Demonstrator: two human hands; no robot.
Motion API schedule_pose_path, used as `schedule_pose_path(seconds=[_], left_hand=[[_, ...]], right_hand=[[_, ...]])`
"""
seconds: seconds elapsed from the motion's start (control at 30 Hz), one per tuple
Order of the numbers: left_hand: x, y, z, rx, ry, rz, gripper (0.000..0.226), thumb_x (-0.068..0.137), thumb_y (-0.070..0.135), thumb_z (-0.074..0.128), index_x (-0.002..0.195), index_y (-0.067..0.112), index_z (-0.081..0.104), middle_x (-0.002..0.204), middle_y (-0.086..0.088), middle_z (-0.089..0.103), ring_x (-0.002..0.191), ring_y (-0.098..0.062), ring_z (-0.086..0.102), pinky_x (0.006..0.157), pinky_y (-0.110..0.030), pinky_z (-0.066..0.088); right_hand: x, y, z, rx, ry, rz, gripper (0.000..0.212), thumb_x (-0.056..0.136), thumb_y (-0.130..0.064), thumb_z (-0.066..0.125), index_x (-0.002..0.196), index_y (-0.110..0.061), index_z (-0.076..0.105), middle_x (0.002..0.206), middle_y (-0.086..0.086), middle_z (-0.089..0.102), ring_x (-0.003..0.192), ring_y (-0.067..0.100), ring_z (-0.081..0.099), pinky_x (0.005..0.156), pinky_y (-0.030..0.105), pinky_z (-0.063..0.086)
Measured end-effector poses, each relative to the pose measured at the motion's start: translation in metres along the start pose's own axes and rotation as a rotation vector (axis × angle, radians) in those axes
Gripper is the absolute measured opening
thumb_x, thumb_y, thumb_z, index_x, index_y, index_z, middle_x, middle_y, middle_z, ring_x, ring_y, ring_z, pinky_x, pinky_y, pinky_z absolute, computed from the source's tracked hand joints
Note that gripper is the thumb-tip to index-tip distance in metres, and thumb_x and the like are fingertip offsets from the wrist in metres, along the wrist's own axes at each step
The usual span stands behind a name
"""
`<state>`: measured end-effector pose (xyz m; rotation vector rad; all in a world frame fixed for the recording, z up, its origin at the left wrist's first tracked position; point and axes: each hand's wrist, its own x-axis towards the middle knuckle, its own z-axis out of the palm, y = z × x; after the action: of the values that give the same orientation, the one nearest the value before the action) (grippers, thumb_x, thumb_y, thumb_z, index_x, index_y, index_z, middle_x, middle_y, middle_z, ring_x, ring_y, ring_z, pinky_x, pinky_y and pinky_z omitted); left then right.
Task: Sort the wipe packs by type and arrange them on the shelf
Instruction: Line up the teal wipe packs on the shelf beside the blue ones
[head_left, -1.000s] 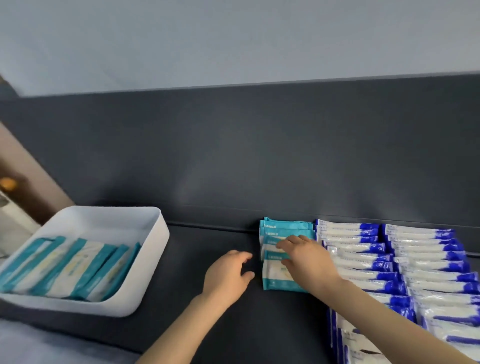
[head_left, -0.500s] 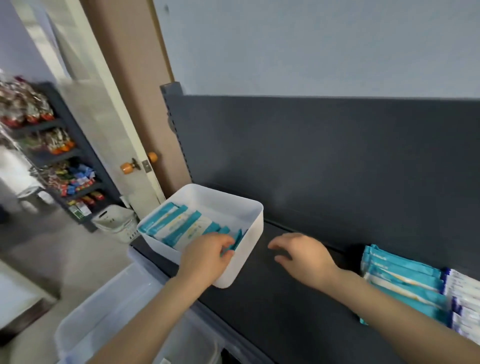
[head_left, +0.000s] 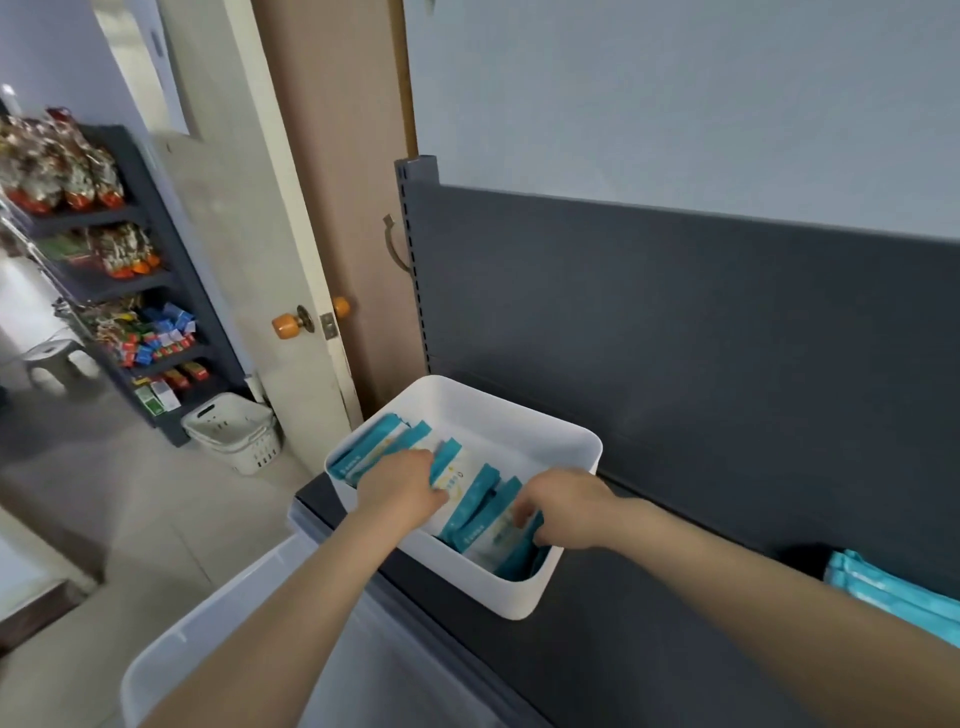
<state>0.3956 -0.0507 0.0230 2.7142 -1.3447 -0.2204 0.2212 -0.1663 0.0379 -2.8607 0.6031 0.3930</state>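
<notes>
A white bin (head_left: 524, 590) stands at the left end of the dark shelf (head_left: 649, 654) and holds several teal-and-white wipe packs (head_left: 475, 501) standing on edge. Both my hands are inside it. My left hand (head_left: 402, 486) curls its fingers round the packs in the bin's left half. My right hand (head_left: 563, 506) pinches a pack at the bin's near right side; its fingertips are partly hidden among the packs. A stack of teal wipe packs (head_left: 893, 592) lies on the shelf at the far right edge of view.
The shelf's dark back panel (head_left: 701, 338) rises behind the bin. A clear plastic tub (head_left: 197, 649) sits below the shelf's front edge. To the left are a door with an orange knob (head_left: 287, 326), a white basket (head_left: 234, 431) on the floor and a snack rack (head_left: 104, 260).
My view swung left from the shelved packs to the bin. Both hands left the teal stack and moved into the bin, where they now hold packs.
</notes>
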Motion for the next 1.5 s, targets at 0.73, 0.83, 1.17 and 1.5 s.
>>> schedule_pose_path(seconds=[0.73,0.83,1.17,1.5], left_hand=[[0.012,0.004,0.02,-0.144,0.051,-0.025,0.044,0.091,0.047,0.054,0.126,0.023,0.045,0.122,0.001,0.058,0.106,-0.017,0.058,0.064,-0.025,0.041],[0.011,0.005,0.012,-0.211,0.068,-0.016,0.042,0.093,0.043,0.053,0.128,0.022,0.042,0.123,0.0,0.058,0.105,-0.018,0.059,0.059,-0.024,0.04],[-0.003,0.042,-0.046,-0.443,0.293,0.055,0.037,0.094,0.043,0.054,0.124,0.025,0.042,0.126,0.002,0.059,0.092,-0.015,0.065,0.068,-0.037,0.056],[-0.029,0.138,-0.031,-0.516,0.223,0.308,0.029,0.094,0.04,0.053,0.116,0.026,0.041,0.124,0.005,0.059,0.094,-0.015,0.062,0.061,-0.034,0.053]], right_hand=[[0.04,-0.004,0.016,-0.253,0.128,-0.159,0.032,0.078,-0.009,0.057,0.107,-0.023,0.059,0.102,0.002,0.056,0.101,0.025,0.046,0.08,0.032,0.038],[0.032,-0.002,0.009,-0.15,0.21,-0.106,0.027,0.078,-0.015,0.062,0.103,-0.022,0.056,0.09,0.003,0.057,0.093,0.026,0.049,0.075,0.031,0.037],[-0.045,0.018,-0.022,0.042,0.756,0.035,0.033,0.073,-0.02,0.073,0.104,-0.019,0.059,0.088,-0.004,0.065,0.083,0.023,0.057,0.078,0.031,0.038],[-0.173,0.055,0.045,0.098,0.688,0.404,0.031,0.076,-0.02,0.068,0.106,-0.02,0.058,0.091,-0.005,0.065,0.084,0.021,0.059,0.066,0.028,0.038]])
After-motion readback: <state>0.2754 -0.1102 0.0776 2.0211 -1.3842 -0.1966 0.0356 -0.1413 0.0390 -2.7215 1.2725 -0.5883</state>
